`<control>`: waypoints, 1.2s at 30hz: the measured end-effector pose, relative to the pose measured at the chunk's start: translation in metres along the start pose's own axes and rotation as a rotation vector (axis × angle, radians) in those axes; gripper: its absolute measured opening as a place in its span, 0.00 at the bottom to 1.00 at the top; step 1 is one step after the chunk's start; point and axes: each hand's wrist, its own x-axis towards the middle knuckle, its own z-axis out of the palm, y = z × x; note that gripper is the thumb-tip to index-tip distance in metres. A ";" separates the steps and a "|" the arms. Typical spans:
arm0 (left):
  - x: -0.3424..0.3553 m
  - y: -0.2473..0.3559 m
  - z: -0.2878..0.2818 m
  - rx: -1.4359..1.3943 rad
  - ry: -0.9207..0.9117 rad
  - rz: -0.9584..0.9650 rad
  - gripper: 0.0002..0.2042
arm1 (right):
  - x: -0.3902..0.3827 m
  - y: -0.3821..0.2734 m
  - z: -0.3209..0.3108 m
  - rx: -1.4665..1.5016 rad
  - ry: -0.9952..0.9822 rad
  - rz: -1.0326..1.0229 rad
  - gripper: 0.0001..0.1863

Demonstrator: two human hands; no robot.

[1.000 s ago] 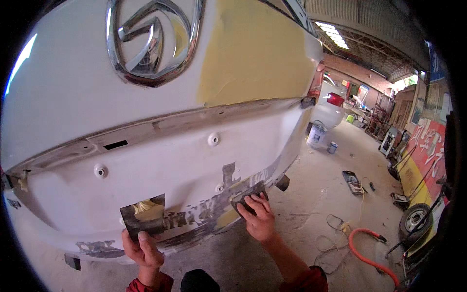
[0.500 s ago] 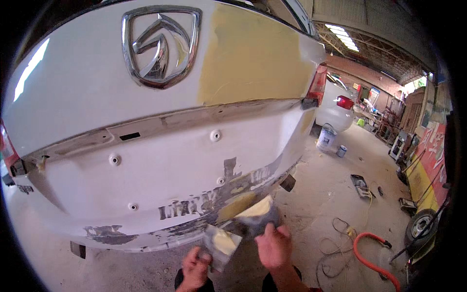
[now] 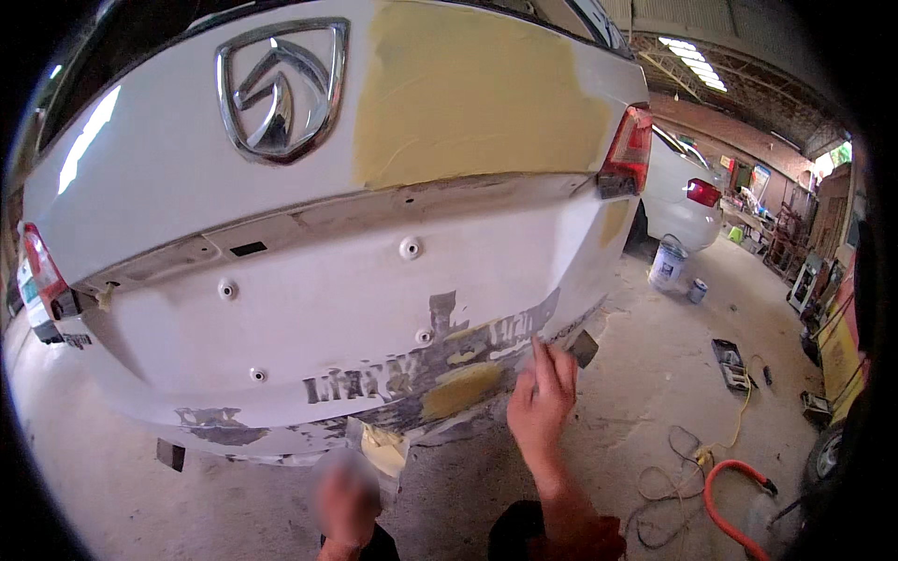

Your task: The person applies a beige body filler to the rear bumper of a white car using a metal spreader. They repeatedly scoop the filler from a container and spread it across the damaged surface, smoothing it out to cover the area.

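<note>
The rear of a white car (image 3: 337, 271) fills the middle, with sanded grey areas along its lower edge. A yellow filler patch (image 3: 463, 391) lies there. My right hand (image 3: 544, 393) is up at this lower edge, just right of the patch, its fingers closed. The putty spreader it carried a moment earlier barely shows against the grey. Lower left, my left hand (image 3: 346, 505) is blurred and closed on a putty board (image 3: 385, 451) bearing cream-yellow filler, below the car's edge.
A larger filler area (image 3: 477, 103) covers the upper right of the tailgate, beside a chrome emblem (image 3: 281, 89). Right on the floor are a bucket (image 3: 667, 264), a small can (image 3: 698, 291), a dark tray (image 3: 731, 365), cables and an orange hose (image 3: 716, 486). Another white car (image 3: 678, 206) stands behind.
My right hand has risen from beside the putty board to the car's lower edge. My left hand with the board has shifted left and down. The view has turned slightly.
</note>
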 end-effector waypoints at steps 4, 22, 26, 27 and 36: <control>0.002 0.001 -0.002 -0.007 0.048 0.057 0.26 | 0.011 -0.006 0.026 -0.091 -0.137 -0.122 0.27; -0.014 -0.035 -0.025 0.398 0.012 0.076 0.21 | -0.109 0.067 0.026 0.259 -0.031 0.113 0.22; -0.040 -0.081 -0.051 1.376 -0.227 0.433 0.16 | -0.102 0.058 0.033 0.179 -0.014 -0.033 0.22; -0.043 -0.089 -0.054 1.355 -0.218 0.458 0.16 | -0.103 0.058 0.036 0.209 -0.017 0.002 0.23; -0.053 -0.051 -0.017 1.364 -0.211 0.281 0.20 | -0.113 0.031 0.040 0.327 0.020 -0.009 0.22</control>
